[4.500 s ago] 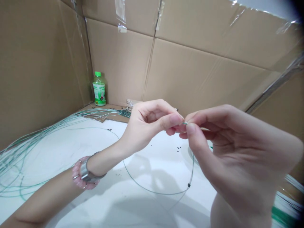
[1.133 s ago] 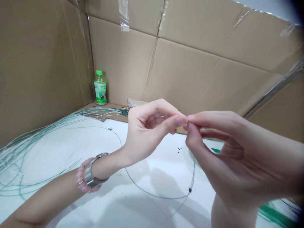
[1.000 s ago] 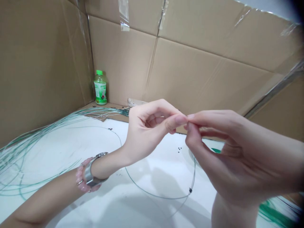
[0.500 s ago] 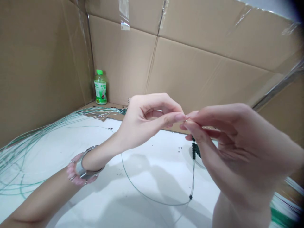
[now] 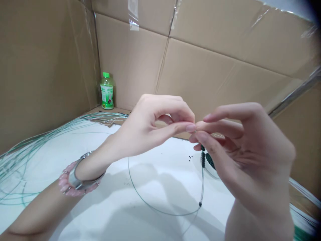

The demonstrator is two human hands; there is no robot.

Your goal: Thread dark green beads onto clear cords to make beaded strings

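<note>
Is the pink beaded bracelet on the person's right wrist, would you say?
No, the pink beaded bracelet sits on the left wrist, beside a silver bangle.

- A thin green-coated wire (image 5: 160,210) is lifted at one end, and a long loose loop is formed that curves down over the white tabletop (image 5: 160,160).
- A short stack of dark green beads (image 5: 203,160) is threaded on the wire's upright stretch, just below the fingertips.
- A single black bead (image 5: 200,204) is strung lower down, where the wire bends.
- A few loose black beads (image 5: 190,156) are scattered on the tabletop, just beside the stack.
- A fanned bundle of similar green wires (image 5: 67,125) is spread across the tabletop's left side.
</note>
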